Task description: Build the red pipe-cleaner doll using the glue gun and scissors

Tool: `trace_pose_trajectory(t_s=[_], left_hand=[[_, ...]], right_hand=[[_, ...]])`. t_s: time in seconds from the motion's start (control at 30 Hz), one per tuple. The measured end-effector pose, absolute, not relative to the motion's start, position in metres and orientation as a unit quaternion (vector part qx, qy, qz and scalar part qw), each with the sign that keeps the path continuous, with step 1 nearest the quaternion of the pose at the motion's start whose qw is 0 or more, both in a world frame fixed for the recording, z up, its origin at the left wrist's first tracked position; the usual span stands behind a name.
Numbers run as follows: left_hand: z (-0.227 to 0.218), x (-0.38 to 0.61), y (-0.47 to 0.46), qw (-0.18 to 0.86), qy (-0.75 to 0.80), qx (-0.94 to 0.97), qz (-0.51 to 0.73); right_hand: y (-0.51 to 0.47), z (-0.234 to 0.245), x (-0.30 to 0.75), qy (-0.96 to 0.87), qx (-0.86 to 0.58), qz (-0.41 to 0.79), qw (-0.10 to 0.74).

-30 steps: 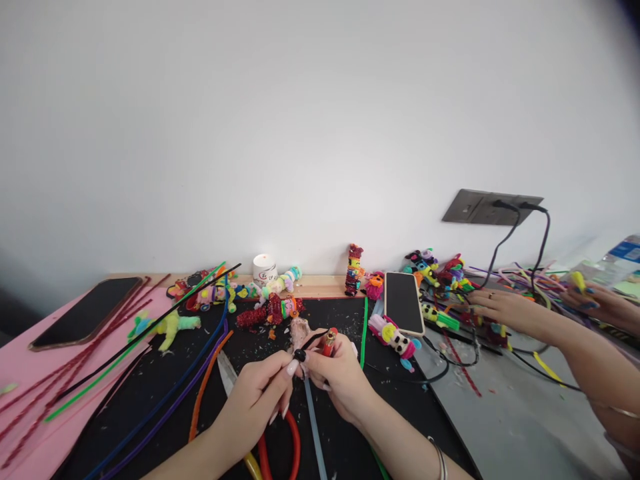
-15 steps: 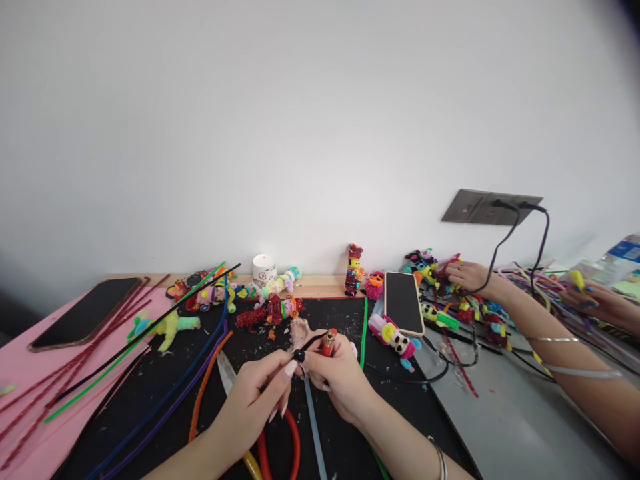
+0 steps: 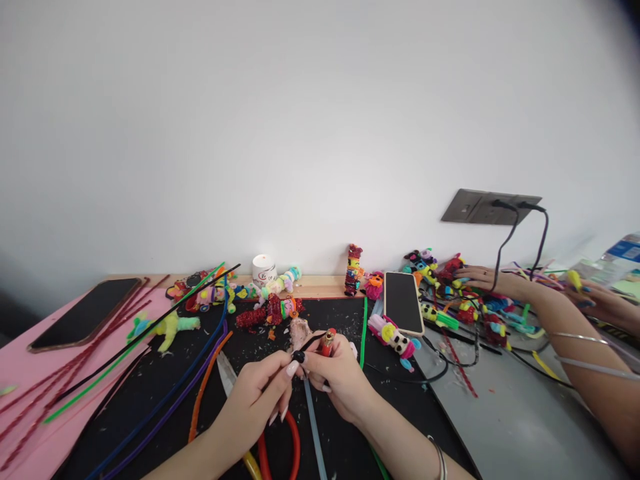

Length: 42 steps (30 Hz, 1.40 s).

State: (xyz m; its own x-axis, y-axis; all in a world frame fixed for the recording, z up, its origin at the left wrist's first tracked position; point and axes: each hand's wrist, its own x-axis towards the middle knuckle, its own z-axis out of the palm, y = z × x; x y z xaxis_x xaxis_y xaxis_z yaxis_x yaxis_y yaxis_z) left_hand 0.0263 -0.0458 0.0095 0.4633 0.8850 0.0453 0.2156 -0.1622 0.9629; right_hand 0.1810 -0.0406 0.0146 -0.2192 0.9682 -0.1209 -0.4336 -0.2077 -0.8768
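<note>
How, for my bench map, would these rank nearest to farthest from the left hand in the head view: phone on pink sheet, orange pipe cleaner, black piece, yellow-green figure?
1. Black piece: at the left hand, right side.
2. Orange pipe cleaner: just left.
3. Yellow-green figure: farther left, beyond.
4. Phone on pink sheet: far left.

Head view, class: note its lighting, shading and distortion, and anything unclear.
In the head view, the wall is brightest around mid-frame, dimming toward lower left; in the head view, the top-right corner darkens; head view again, the outlet slants, perhaps lens distortion; also head view, the black piece between left hand and right hand is too small for detail.
</note>
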Motion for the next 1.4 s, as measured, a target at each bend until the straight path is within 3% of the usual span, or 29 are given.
trace_pose_trajectory(t_s=[0.27,0.6,1.1,1.4], left_hand=[[0.011,0.026,-0.045,0.497,0.408,0.684,0.344],[0.005,0.020,-0.048,0.495,0.434,0.626,0.419],[0.008,0.020,-0.050,0.478,0.403,0.675,0.392],[0.011,0.023,-0.050,0.458,0.399,0.702,0.372]], right_hand=[[-0.041,0.014,0.179,-0.374,-0.365,0.678,0.518],[-0.039,0.011,0.181,-0.344,-0.319,0.657,0.590],[-0.036,0.010,0.183,-0.336,-0.413,0.678,0.508],[-0.038,0.004,0.179,-0.380,-0.501,0.569,0.530]])
